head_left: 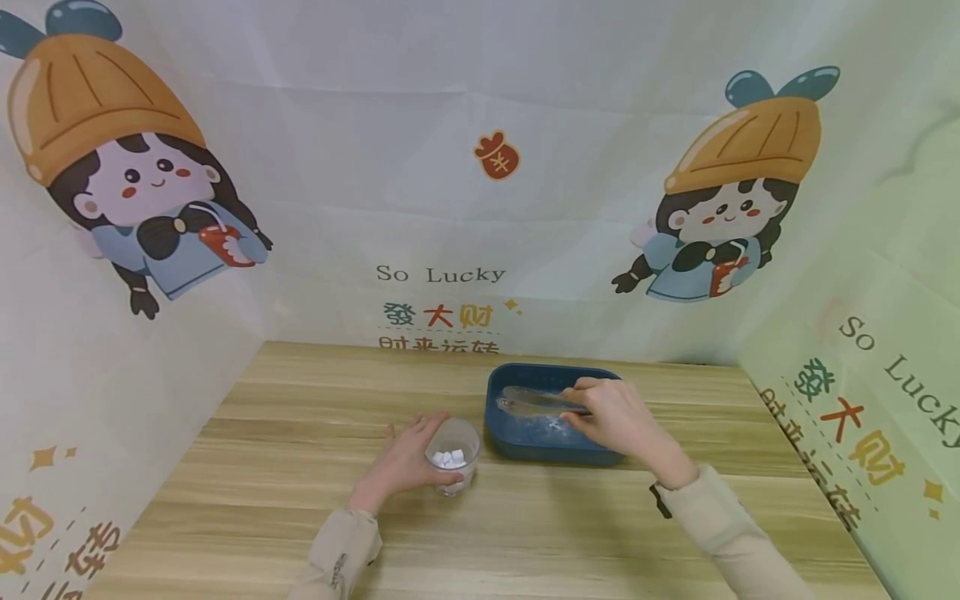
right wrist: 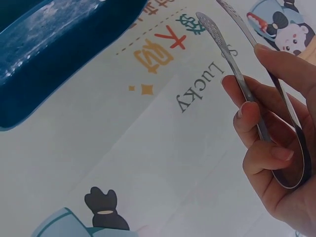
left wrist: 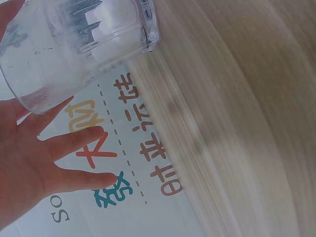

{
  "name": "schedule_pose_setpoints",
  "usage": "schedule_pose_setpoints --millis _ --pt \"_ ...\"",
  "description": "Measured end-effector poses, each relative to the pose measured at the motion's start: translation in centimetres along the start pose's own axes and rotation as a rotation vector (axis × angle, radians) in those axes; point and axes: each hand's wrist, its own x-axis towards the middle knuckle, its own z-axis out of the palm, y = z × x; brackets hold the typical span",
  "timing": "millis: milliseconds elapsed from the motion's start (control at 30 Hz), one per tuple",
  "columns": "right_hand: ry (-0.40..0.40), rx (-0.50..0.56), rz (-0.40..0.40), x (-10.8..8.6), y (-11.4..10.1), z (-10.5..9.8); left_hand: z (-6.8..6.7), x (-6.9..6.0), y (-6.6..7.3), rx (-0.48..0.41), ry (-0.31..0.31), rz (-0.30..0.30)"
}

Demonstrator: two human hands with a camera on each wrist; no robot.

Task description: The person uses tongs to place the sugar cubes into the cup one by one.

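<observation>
My left hand [head_left: 400, 465] grips a clear glass [head_left: 462, 437], thumb at the near side and a finger at the far side. Inside it lie several small white block-shaped pieces [head_left: 450, 457]. The left wrist view shows the glass [left wrist: 54, 64] close up, its other fingers [left wrist: 81, 178] spread apart. Metal tongs [right wrist: 231, 60] are held in my right hand [head_left: 618, 419], their tips apart with nothing seen between them in the right wrist view. In the head view the tongs reach over a dark blue rectangular basin [head_left: 555, 455] with whitish specks or wet patches inside.
Basin and glass are side by side on a wood-grain tabletop [head_left: 247, 458], the basin to the right and farther back. Printed cloth walls [head_left: 337, 208] stand along the table's back and both sides.
</observation>
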Motion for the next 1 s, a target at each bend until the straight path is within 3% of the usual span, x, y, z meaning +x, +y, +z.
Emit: schedule_pose_setpoints --millis 300,633,1000 --pt "-0.073 0.028 0.070 0.5 1.7 0.2 0.0 0.0 0.0 0.004 0.007 0.004" --pt "-0.084 0.024 0.117 1.3 2.6 0.6 0.0 0.0 0.1 0.005 0.014 0.014" --pt "-0.145 0.022 0.158 2.8 3.4 2.7 0.0 -0.1 0.1 0.005 0.008 0.003"
